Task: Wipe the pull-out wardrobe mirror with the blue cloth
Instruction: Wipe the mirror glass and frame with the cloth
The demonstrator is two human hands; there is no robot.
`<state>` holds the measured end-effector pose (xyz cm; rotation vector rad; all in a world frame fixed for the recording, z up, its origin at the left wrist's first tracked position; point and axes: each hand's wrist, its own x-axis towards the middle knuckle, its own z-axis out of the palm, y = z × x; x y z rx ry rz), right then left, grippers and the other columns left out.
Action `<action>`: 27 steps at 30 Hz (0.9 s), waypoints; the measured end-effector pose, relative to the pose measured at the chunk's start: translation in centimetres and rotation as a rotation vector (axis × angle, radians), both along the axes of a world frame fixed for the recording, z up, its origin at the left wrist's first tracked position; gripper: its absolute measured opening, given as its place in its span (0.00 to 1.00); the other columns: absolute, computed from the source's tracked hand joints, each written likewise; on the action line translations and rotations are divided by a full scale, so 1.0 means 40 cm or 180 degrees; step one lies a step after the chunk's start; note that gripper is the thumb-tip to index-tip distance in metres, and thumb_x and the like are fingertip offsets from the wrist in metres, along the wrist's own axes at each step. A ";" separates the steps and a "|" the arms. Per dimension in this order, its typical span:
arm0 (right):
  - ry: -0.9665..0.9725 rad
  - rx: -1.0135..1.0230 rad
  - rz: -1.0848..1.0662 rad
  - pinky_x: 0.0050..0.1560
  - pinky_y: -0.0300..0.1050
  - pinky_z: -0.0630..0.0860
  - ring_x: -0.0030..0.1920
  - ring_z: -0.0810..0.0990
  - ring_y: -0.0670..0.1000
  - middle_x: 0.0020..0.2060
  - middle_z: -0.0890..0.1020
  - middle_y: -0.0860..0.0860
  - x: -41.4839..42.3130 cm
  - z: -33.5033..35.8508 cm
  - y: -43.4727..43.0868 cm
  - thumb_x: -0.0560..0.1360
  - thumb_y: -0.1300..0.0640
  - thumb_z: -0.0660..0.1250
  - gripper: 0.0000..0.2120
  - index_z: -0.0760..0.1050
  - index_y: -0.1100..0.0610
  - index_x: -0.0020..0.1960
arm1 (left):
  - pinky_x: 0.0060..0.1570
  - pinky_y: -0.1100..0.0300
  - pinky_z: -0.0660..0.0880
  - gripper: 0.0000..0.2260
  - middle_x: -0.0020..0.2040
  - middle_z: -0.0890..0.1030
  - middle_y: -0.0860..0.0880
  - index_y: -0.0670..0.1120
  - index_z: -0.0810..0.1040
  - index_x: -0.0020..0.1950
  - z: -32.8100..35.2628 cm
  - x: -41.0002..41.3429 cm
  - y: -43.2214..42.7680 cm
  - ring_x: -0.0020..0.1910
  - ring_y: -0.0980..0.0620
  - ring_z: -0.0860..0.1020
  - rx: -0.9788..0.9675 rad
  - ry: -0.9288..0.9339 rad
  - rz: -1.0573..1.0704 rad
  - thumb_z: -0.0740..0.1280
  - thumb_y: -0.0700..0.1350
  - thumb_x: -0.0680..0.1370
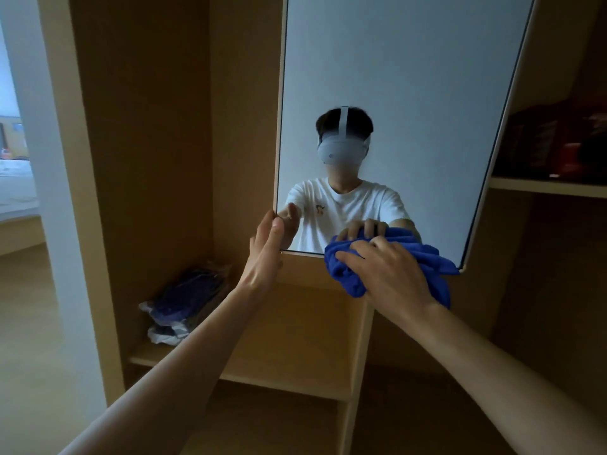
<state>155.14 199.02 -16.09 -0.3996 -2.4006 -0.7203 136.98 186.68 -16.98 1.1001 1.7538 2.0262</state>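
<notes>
Head: blue cloth [427, 254] under right hand [391, 274], on mirror [394, 77].

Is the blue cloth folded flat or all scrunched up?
Scrunched up. The blue cloth bulges in lumpy wrinkles around the right hand, whose fingers curl into it at the lower edge of the mirror.
</notes>
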 end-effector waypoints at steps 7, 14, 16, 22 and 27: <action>0.0488 0.0143 -0.0134 0.46 0.52 0.74 0.49 0.76 0.55 0.56 0.80 0.51 0.072 0.064 0.061 0.71 0.61 0.68 0.21 0.76 0.52 0.63 | 0.73 0.40 0.67 0.38 0.81 0.56 0.47 0.60 0.50 0.83 -0.018 0.007 0.004 0.77 0.43 0.64 -0.0264 0.0315 0.0084 0.67 0.59 0.79; 0.0518 0.0097 -0.0121 0.51 0.53 0.75 0.51 0.78 0.55 0.55 0.81 0.51 0.128 0.009 0.109 0.68 0.61 0.65 0.23 0.77 0.53 0.63 | 0.63 0.55 0.63 0.39 0.80 0.55 0.47 0.58 0.46 0.84 -0.037 0.018 0.020 0.76 0.45 0.63 -0.0348 0.0477 0.0277 0.68 0.50 0.81; 0.0391 -0.0029 -0.0163 0.54 0.52 0.74 0.53 0.78 0.54 0.57 0.81 0.50 0.142 -0.026 0.117 0.69 0.61 0.68 0.24 0.76 0.52 0.65 | 0.62 0.54 0.63 0.39 0.81 0.54 0.47 0.59 0.45 0.83 -0.039 0.015 0.018 0.77 0.43 0.63 -0.0430 0.0488 0.0290 0.68 0.51 0.81; 0.0284 -0.0241 -0.0145 0.51 0.49 0.74 0.51 0.77 0.51 0.54 0.80 0.48 0.182 -0.024 0.129 0.74 0.59 0.67 0.18 0.77 0.50 0.63 | 0.62 0.53 0.63 0.41 0.82 0.50 0.48 0.60 0.42 0.83 -0.037 0.018 0.018 0.78 0.42 0.63 -0.0547 0.0517 0.0282 0.68 0.52 0.81; 0.0633 -0.0172 -0.0314 0.48 0.52 0.75 0.48 0.77 0.55 0.54 0.79 0.52 0.216 0.034 0.151 0.71 0.60 0.63 0.20 0.77 0.53 0.62 | 0.62 0.54 0.63 0.42 0.83 0.50 0.49 0.59 0.41 0.83 -0.044 0.015 0.020 0.77 0.44 0.64 -0.0626 0.0570 0.0282 0.69 0.53 0.81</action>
